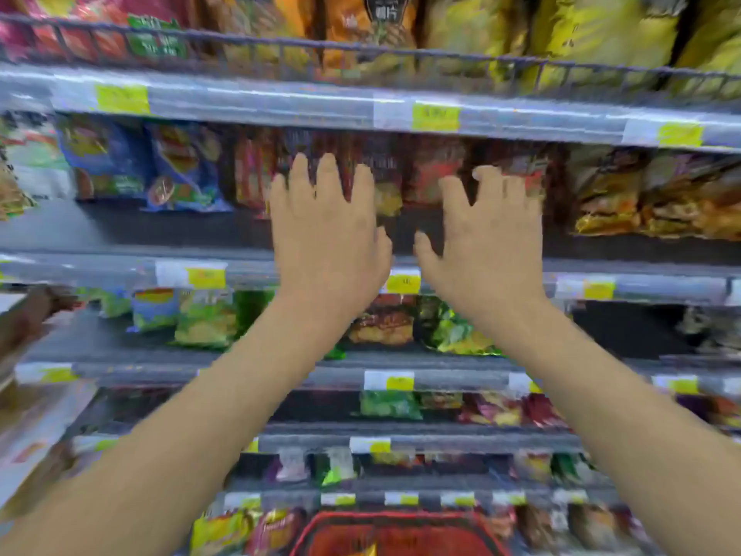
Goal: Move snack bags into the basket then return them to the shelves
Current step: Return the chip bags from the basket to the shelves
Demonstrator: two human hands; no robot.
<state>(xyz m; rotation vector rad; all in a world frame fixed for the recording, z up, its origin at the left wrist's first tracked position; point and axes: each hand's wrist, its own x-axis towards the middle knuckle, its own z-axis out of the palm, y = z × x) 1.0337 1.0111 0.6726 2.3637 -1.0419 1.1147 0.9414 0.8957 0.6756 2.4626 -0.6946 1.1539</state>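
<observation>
Both arms reach up toward the second shelf (pixel 200 250) of a snack aisle. My left hand (pixel 326 230) is spread, fingers straight, in front of dark red snack bags (pixel 385 170). My right hand (pixel 489 238) is also spread, fingertips near a red bag (pixel 437 170); neither hand holds anything. Whether the fingers touch the bags is blurred. The red basket (pixel 401 533) shows at the bottom edge, below my arms, with something red inside.
Blue bags (pixel 176 166) stand left of my hands, orange-brown bags (pixel 641 194) to the right. Yellow and orange bags fill the wire-fronted top shelf (pixel 401 54). Green bags (pixel 204 319) sit one shelf lower. Several lower shelves hold small packets.
</observation>
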